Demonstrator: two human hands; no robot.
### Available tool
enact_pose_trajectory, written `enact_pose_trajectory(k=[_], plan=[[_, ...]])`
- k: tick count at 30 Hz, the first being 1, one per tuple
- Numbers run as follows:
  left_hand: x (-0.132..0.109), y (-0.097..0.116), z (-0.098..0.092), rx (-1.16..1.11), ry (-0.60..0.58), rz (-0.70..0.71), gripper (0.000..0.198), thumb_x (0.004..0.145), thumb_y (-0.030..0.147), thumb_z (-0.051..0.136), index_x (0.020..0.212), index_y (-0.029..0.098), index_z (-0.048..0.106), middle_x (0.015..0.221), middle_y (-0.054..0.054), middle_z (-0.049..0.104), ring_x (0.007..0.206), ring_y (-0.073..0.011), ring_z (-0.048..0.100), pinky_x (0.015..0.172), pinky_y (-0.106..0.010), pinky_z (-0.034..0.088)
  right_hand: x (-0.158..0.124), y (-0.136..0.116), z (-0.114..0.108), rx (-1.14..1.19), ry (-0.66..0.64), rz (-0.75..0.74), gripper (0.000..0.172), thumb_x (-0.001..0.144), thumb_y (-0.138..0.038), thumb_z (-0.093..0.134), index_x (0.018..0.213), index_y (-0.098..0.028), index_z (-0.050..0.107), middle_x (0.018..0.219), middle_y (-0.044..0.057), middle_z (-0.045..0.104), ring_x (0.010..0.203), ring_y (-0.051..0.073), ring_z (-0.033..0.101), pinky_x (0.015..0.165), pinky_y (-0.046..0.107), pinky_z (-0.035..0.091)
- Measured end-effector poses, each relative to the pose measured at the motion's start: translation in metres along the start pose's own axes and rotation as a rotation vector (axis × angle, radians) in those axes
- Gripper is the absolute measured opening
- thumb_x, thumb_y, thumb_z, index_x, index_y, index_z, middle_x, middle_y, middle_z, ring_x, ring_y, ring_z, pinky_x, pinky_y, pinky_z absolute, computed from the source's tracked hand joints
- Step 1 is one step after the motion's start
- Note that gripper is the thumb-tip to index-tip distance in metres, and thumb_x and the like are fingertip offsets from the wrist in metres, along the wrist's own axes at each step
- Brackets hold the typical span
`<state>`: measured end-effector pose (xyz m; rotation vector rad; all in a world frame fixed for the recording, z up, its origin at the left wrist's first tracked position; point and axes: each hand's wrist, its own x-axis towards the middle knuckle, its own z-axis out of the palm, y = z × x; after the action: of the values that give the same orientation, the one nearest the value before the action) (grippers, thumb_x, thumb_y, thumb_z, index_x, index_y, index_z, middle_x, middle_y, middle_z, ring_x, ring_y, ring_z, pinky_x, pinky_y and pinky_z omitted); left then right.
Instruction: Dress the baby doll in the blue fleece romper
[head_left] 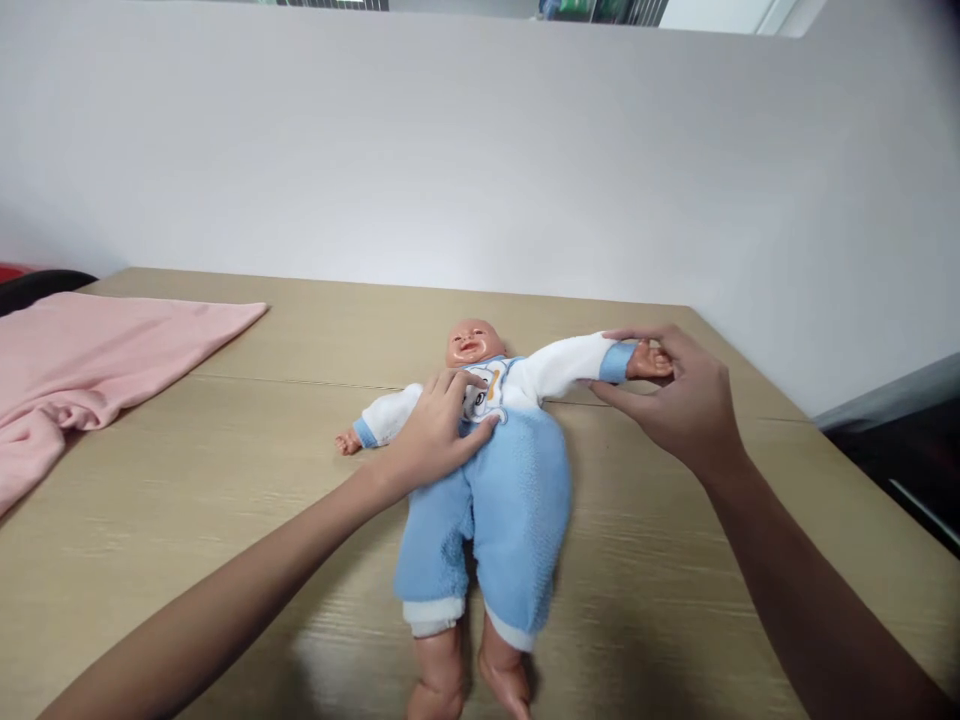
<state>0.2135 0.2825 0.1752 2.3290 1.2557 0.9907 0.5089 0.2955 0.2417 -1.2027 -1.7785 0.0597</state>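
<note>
A baby doll (471, 345) lies on its back, feet toward me, in a blue and white romper (517, 500) with a cartoon animal on the chest. Across the doll's chest and side rests my left hand (442, 425), thumb apart from the fingers. My right hand (675, 390) grips the white sleeve (570, 360) near its blue cuff, fingers above and thumb below, and that arm is stretched out sideways. The doll's small hand shows past the cuff. Its other arm, to the left, lies on the table. Bare lower legs stick out of the trouser ends.
A pink cloth (112, 350) is spread over the left part of the wooden table (262, 560). Behind the table stands a pale wall or partition (450, 150). Something black (900, 470) is beyond the right edge, and a dark curved object (45, 288) sits at far left.
</note>
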Motion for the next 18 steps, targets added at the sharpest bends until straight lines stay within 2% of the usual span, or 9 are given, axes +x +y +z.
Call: enact_pose_trajectory(k=[5,7,9,13,16,18], plan=[[0.012,0.009,0.006,-0.204,-0.018,-0.035,0.065,0.100,0.055,0.070,0.151,0.024,0.044,0.138,-0.013,0.064,0.124,-0.0306,0.063,0.110,-0.051,0.051,0.017,-0.022,-0.002,0.149,0.002,0.030,0.053,0.069,-0.029,0.094,0.114,-0.029,0.067,0.111,0.002,0.075,0.090,0.024,0.074,0.077,0.036,0.062],[0.016,0.010,0.008,-0.220,-0.012,-0.041,0.078,0.096,0.061,0.074,0.157,0.028,0.039,0.146,-0.014,0.060,0.127,-0.0322,0.062,0.111,-0.053,0.051,0.024,-0.036,0.004,0.169,-0.035,-0.022,0.058,0.068,-0.026,0.093,0.120,-0.030,0.065,0.114,0.001,0.074,0.092,0.023,0.073,0.078,0.035,0.062],[0.021,0.010,0.012,-0.219,0.025,-0.035,0.082,0.091,0.065,0.078,0.156,0.030,0.041,0.151,-0.013,0.057,0.131,-0.0343,0.060,0.113,-0.055,0.050,0.030,-0.051,0.013,0.147,-0.083,-0.100,0.064,0.069,-0.025,0.090,0.127,-0.029,0.063,0.114,0.002,0.073,0.092,0.023,0.071,0.079,0.035,0.061],[0.037,0.007,0.021,-0.365,0.167,0.003,0.076,0.089,0.057,0.082,0.151,0.027,0.048,0.151,-0.014,0.060,0.137,-0.0339,0.058,0.117,-0.054,0.049,0.037,-0.075,0.037,0.115,-0.164,-0.242,0.066,0.073,-0.014,0.078,0.136,-0.026,0.061,0.121,0.004,0.074,0.098,0.024,0.071,0.087,0.037,0.061],[0.047,0.004,0.022,-0.556,0.229,-0.007,0.056,0.093,0.047,0.076,0.140,0.023,0.058,0.150,-0.014,0.063,0.141,-0.0321,0.059,0.122,-0.052,0.047,0.036,-0.085,0.058,0.143,-0.226,-0.337,0.065,0.079,-0.010,0.075,0.140,-0.027,0.059,0.134,0.005,0.073,0.115,0.027,0.070,0.101,0.040,0.058],[0.048,0.000,0.019,-0.600,0.240,-0.058,0.043,0.093,0.045,0.072,0.129,0.024,0.063,0.143,-0.012,0.069,0.138,-0.0316,0.062,0.123,-0.051,0.047,0.032,-0.090,0.073,0.153,-0.274,-0.380,0.062,0.084,-0.008,0.073,0.141,-0.027,0.060,0.136,0.005,0.074,0.121,0.028,0.068,0.107,0.043,0.055]])
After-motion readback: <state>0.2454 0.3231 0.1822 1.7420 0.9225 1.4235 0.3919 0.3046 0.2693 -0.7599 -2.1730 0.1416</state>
